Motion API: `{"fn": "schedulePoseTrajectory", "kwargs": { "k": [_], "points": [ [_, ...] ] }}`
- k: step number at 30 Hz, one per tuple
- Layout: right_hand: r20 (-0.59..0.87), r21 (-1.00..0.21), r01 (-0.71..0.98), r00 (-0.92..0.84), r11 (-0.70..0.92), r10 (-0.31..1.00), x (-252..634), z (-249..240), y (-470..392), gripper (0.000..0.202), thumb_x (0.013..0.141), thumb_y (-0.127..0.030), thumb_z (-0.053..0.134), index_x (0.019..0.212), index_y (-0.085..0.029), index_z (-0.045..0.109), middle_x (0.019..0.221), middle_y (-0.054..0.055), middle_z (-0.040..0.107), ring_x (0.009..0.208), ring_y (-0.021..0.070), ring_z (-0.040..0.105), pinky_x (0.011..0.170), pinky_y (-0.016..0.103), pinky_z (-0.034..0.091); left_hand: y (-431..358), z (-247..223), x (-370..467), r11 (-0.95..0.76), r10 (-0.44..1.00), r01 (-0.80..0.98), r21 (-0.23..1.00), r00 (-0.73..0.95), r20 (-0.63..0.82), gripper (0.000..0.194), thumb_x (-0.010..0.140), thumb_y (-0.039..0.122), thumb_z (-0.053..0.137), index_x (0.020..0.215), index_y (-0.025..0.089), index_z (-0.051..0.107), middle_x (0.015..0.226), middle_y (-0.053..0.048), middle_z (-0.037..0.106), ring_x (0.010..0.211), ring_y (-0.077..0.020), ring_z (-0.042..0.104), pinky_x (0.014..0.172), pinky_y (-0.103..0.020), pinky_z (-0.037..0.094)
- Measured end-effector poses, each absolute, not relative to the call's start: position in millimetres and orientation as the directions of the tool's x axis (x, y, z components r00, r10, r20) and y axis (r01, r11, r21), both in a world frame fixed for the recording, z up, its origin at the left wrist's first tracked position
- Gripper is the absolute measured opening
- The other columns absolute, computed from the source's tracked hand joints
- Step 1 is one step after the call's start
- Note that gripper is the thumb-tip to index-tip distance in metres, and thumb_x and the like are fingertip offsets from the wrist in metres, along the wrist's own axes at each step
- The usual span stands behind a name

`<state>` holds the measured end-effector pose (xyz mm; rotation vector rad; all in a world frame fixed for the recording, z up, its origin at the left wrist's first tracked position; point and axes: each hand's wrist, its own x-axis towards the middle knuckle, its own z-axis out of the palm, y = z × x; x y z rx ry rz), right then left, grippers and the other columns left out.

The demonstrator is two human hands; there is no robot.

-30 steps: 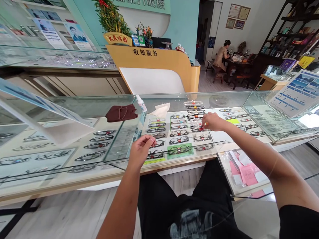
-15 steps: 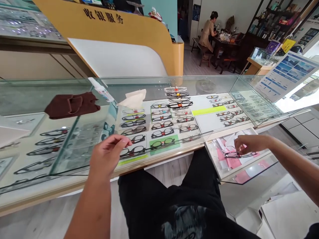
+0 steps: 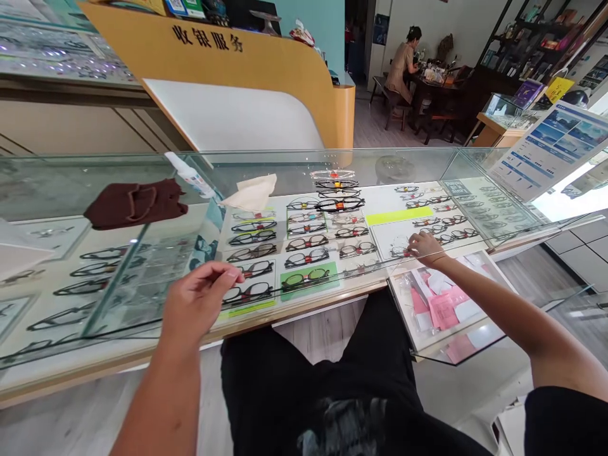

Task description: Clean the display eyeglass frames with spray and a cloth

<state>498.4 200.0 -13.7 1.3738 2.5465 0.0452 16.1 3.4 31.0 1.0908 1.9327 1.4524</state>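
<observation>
My left hand (image 3: 197,301) hovers over the near edge of the glass counter (image 3: 266,320), thumb and fingers pressed together; whatever may be between them is too small to tell. Rows of eyeglasses (image 3: 306,256) with small coloured tags lie inside on a white surface, one pair on a green card (image 3: 311,285). Over the right part of the display, my right hand (image 3: 427,248) is closed on the end of a pair of eyeglasses (image 3: 399,246), whose lenses point left. More frames stand stacked on the glass top (image 3: 339,204).
On the glass top are a brown cloth (image 3: 137,202), a white bottle (image 3: 189,174) and a pale cloth (image 3: 251,192). An open drawer (image 3: 413,332) with pink and white papers is at right. Beyond, a person (image 3: 402,66) sits at a dark table.
My right hand has moved up and left with the eyeglasses, from above the drawer to the display. My left hand has shifted slightly left and down.
</observation>
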Motion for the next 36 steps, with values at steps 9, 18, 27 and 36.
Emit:
{"fn": "schedulePoseTrajectory", "kwargs": {
  "k": [9, 18, 27, 36],
  "points": [
    [-0.252, 0.148, 0.745, -0.608, 0.651, 0.753, 480.8, -35.2, 223.9, 0.033, 0.108, -0.025, 0.057, 0.122, -0.019, 0.087, 0.139, 0.017, 0.073, 0.122, 0.0328, 0.056, 0.096, 0.042, 0.040, 4.4, 31.3, 14.3, 0.129, 0.777, 0.229, 0.965, -0.628, 0.045, 0.029, 0.056, 0.049, 0.079, 0.063, 0.022, 0.072, 0.066, 0.000, 0.069, 0.069, -0.0166, 0.061, 0.068, -0.028, 0.049],
    [-0.263, 0.134, 0.752, -0.600, 0.645, 0.755, 487.2, -44.2, 229.2, 0.032, 0.106, -0.028, 0.060, 0.121, -0.021, 0.087, 0.136, 0.017, 0.074, 0.118, 0.0325, 0.058, 0.096, 0.043, 0.040, 2.3, 14.7, -4.2, 0.044, 0.788, 0.225, 0.973, -0.607, 0.105, 0.023, 0.062, 0.042, 0.082, 0.067, 0.023, 0.072, 0.068, 0.001, 0.070, 0.071, -0.0177, 0.062, 0.074, -0.031, 0.049],
    [-0.253, 0.107, 0.780, -0.579, 0.617, 0.775, 487.6, -42.1, 234.9, 0.031, 0.105, -0.031, 0.057, 0.116, -0.018, 0.084, 0.128, 0.016, 0.079, 0.117, 0.0326, 0.061, 0.098, 0.044, 0.038, 5.1, 27.6, 5.9, 0.026, 0.746, 0.107, 0.994, -0.664, 0.052, 0.022, 0.053, 0.039, 0.082, 0.062, 0.024, 0.069, 0.062, 0.001, 0.065, 0.068, -0.0184, 0.059, 0.073, -0.034, 0.048],
    [-0.232, 0.107, 0.821, -0.528, 0.560, 0.817, 466.2, -45.8, 262.1, 0.030, 0.095, -0.011, 0.060, 0.120, -0.020, 0.074, 0.122, 0.014, 0.081, 0.123, 0.0331, 0.062, 0.101, 0.044, 0.040, 6.5, 26.9, 5.1, 0.031, 0.746, 0.069, 0.997, -0.666, 0.022, 0.021, 0.052, 0.038, 0.081, 0.061, 0.024, 0.069, 0.063, 0.002, 0.066, 0.069, -0.0178, 0.059, 0.075, -0.034, 0.047]
  ]
}}
